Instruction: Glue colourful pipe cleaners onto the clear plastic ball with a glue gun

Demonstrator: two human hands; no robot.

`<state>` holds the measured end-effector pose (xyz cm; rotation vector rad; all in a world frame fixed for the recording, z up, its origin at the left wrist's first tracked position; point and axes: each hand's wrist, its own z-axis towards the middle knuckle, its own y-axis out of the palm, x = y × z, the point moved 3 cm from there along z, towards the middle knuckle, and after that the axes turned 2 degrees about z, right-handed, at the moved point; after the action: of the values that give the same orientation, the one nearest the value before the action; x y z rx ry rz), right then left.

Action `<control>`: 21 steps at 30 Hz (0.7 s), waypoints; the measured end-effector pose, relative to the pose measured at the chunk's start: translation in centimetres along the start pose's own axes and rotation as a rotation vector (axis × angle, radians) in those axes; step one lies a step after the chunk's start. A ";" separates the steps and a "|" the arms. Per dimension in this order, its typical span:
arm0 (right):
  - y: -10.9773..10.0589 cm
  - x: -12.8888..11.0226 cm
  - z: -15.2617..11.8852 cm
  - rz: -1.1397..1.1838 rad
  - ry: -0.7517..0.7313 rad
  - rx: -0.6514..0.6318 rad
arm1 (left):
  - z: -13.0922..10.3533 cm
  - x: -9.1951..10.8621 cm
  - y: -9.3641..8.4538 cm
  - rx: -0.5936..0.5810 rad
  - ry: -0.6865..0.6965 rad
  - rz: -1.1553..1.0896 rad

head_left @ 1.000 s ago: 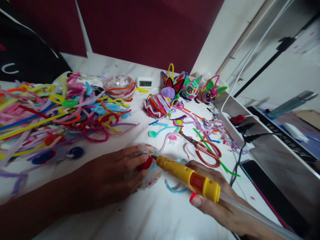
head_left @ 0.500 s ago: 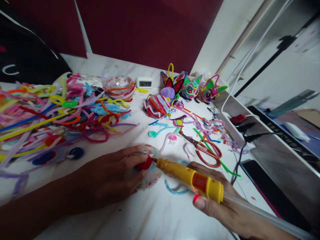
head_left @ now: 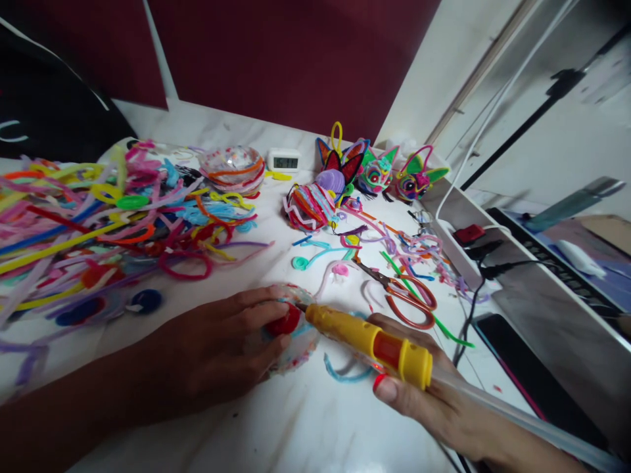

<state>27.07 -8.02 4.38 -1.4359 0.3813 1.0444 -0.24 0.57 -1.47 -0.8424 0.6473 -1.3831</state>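
Observation:
My left hand (head_left: 217, 345) closes over a clear plastic half-ball (head_left: 302, 351) with colourful flecks, resting on the white table. Under its fingertips a round red fuzzy piece (head_left: 284, 320) lies against the half-ball. My right hand (head_left: 424, 394) grips a yellow hot glue gun (head_left: 355, 334), with a long translucent glue stick (head_left: 497, 407) running out of its back. The gun's dark nozzle points left, right at the edge of the red piece; whether it touches I cannot tell. A curved light-blue pipe cleaner (head_left: 345, 376) lies below the gun.
Orange-handled scissors (head_left: 409, 303) lie beyond my right hand. A heap of pipe cleaners (head_left: 98, 223) covers the left. At the back are a striped ball (head_left: 310, 207), a second clear half-ball (head_left: 234, 169), a small digital clock (head_left: 284, 161) and finished animal ornaments (head_left: 377, 172). A phone (head_left: 537, 374) lies right.
The glue gun has shifted slightly left, bringing its nozzle nearer the red piece's upper edge. My left hand keeps its place on the half-ball. The view has moved a little.

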 end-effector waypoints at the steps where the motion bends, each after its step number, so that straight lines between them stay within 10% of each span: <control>1: 0.0 0.0 0.0 0.000 0.003 0.000 | 0.1 0.0 -0.1 0.005 -0.002 0.009; 21: -0.8 0.2 -0.8 0.022 0.076 -0.061 | 0.1 0.0 -0.1 0.006 -0.024 0.010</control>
<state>28.11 -8.52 4.57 -1.5317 0.4235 1.0287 -0.19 0.55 -1.33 -0.8486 0.6273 -1.3636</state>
